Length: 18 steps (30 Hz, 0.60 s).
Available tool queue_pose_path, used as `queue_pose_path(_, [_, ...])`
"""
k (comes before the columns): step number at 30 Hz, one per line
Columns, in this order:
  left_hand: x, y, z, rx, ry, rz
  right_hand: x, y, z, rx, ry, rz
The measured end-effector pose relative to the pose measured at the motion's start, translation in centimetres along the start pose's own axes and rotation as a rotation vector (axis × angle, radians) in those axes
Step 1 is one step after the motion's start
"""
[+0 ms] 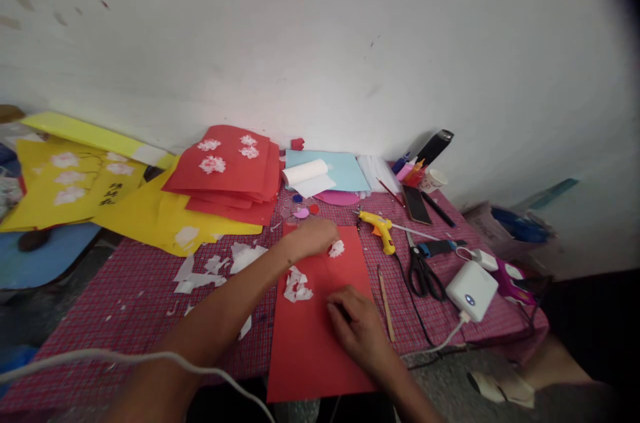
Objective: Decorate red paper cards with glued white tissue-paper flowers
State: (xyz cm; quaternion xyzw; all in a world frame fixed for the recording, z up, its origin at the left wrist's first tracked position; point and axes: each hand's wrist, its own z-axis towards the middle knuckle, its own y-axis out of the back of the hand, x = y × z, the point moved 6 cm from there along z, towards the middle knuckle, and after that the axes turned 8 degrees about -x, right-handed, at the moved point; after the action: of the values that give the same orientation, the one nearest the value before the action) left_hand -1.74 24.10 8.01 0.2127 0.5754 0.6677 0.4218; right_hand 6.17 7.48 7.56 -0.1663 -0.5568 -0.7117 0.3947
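Observation:
A red sheet of paper [320, 349] lies lengthwise on the checked cloth in front of me. My left hand [316, 237] is over its upper part, fingers curled downward and mostly hidden; what they hold, if anything, cannot be made out. Just beside that hand sits a small white-pink tissue paper flower [337, 249]. Lower left on the sheet is a larger clump of torn tissue paper [297, 285]. My right hand [359, 329] rests on the sheet's right side, fingers loosely bent, with a gap between thumb and forefinger and nothing visible in it.
Torn white scraps [200, 279] lie left. Behind them are red sheets with tissue flowers [225, 176] and yellow sheets [145, 209]. On the right are a yellow glue gun [379, 228], black-handled scissors [425, 273], a wooden stick [386, 306] and a white power bank [471, 291] with cables.

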Motion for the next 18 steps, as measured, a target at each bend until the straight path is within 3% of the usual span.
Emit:
queue_pose_path(6, [0.75, -1.03, 0.12, -0.018, -0.032, -0.063, 0.17, 0.14, 0.13, -0.006, -0.001, 0.006])
queue_pose_path(18, [0.47, -0.13, -0.09, 0.004, 0.016, -0.082, -0.04, 0.06, 0.11, -0.004, -0.01, 0.012])
